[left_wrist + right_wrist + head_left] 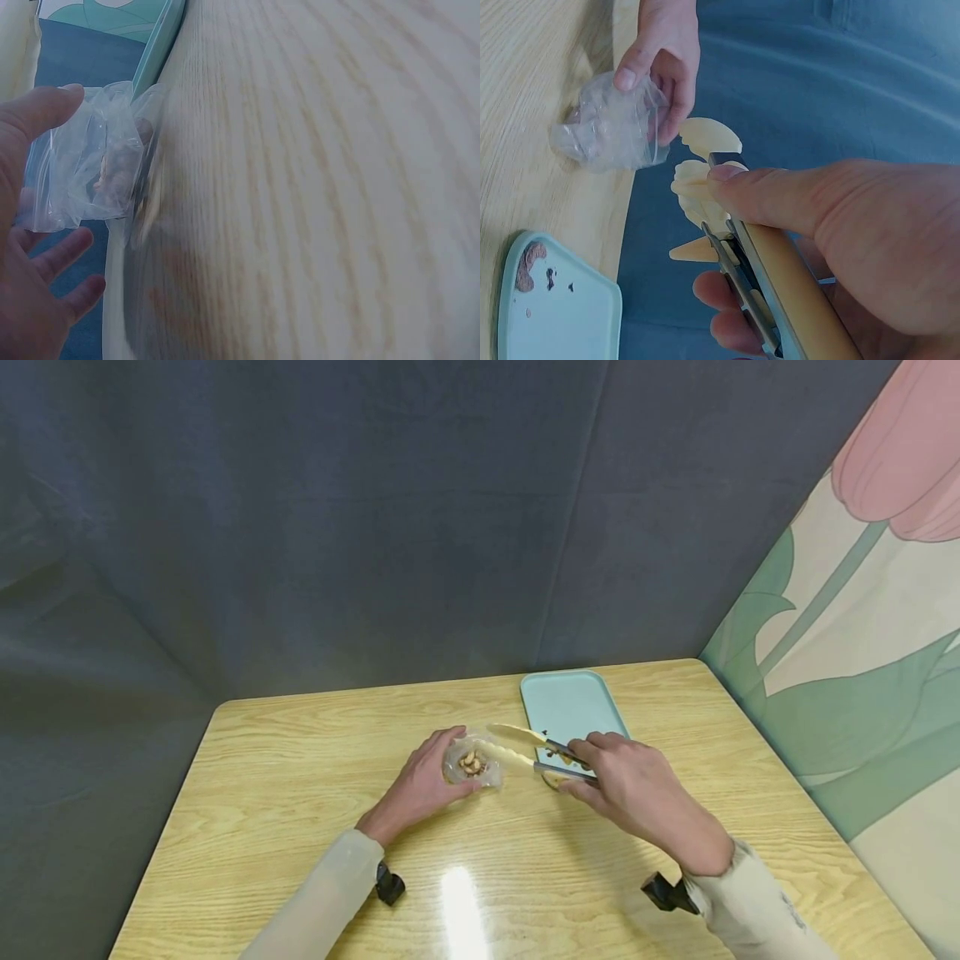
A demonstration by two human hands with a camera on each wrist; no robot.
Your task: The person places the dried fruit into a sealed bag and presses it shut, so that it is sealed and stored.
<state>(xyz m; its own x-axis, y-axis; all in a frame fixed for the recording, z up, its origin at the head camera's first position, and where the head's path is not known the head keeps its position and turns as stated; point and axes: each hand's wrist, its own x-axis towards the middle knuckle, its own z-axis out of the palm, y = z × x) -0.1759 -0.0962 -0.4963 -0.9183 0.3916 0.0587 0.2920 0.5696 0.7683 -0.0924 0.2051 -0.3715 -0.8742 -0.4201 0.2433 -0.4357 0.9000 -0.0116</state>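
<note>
My left hand [431,781] holds a small clear plastic bag [82,165] by its rim, thumb on one side and fingers on the other. Inside the bag lie curved, light-brown, nut-like pieces [472,764], also visible from the head. With my right hand [637,785] I grip a pair of tongs [791,289] with metal arms and cream scalloped tips. The tips stand apart, and in the head view the nearer one overlaps the bag's mouth. Nothing shows between them there.
A pale blue-green tray [570,697] lies at the back of the wooden table [300,777], partly behind my right hand. Dark reddish-brown scraps [529,266] are on it. A dark curtain [375,527] hangs behind the table, and a flower-patterned wall covering [862,693] stands on the right.
</note>
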